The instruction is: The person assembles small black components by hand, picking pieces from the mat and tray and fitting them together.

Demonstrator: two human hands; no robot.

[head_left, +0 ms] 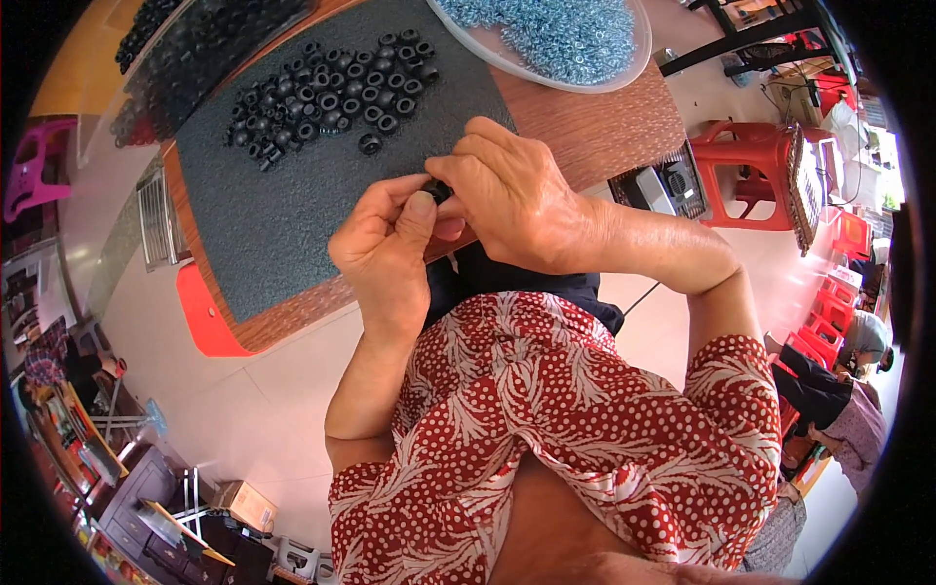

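Observation:
Both hands meet just above the near edge of the table, at its right part. My left hand (385,239) pinches a small black ring-shaped part (438,191) between thumb and fingers. From the right, my right hand (512,190) closes on the same part, its fingertips pressed against it. Whether my right fingers also hold a smaller piece is hidden. On the dark grey mat (283,234) beyond lies a heap of similar black parts (341,83), round and hollow. One single black part (370,144) lies nearest to my hands.
A round white tray (639,58) of small clear bluish rings (556,39) stands at the far right of the wooden table (624,132). A clear bag of black parts (205,63) lies far left. Red stools (746,175) stand at right; a person (843,409) sits farther off.

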